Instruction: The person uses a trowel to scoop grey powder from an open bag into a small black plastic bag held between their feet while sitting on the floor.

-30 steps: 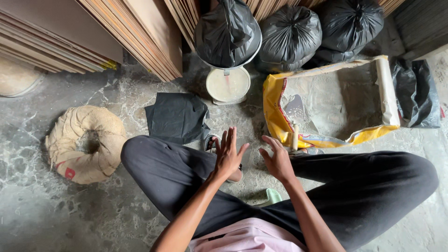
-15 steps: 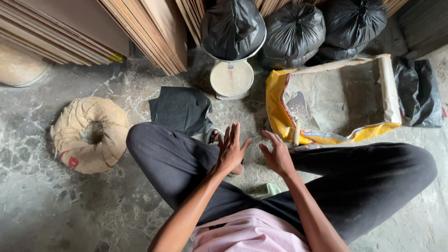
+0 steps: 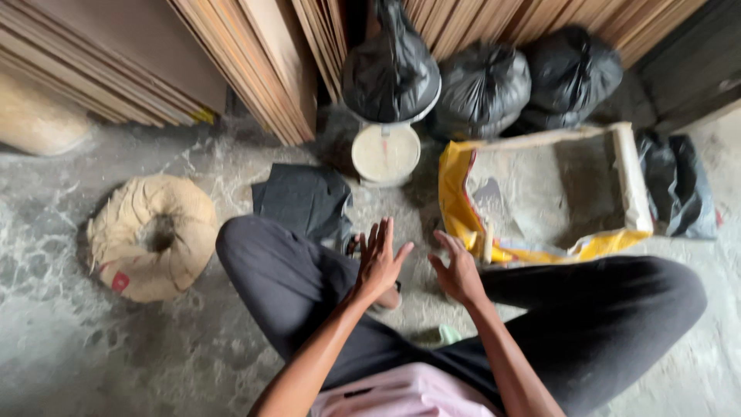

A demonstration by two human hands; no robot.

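Note:
I sit cross-legged on a concrete floor in dark trousers. My left hand (image 3: 380, 259) is raised over my knees with its fingers spread and nothing in it. My right hand (image 3: 458, 270) hovers beside it, fingers apart and empty, close to the near edge of an open yellow and white sack (image 3: 463, 193) filled with grey powder. A small stick-like handle (image 3: 488, 241) stands in the powder at the sack's near left corner. A weighing scale (image 3: 384, 154) with a round dial carries a tied black bag (image 3: 390, 69) a little beyond my hands.
A folded pile of black plastic bags (image 3: 302, 202) lies left of the scale. A coil of tan twine (image 3: 150, 235) rests at the left. Two more full black bags (image 3: 525, 81) and wooden boards (image 3: 255, 62) stand behind. Another black bag (image 3: 678, 189) lies at the right.
Both hands stay raised and empty in front of me; the view has shifted slightly, and my left fingers have spread a little wider.

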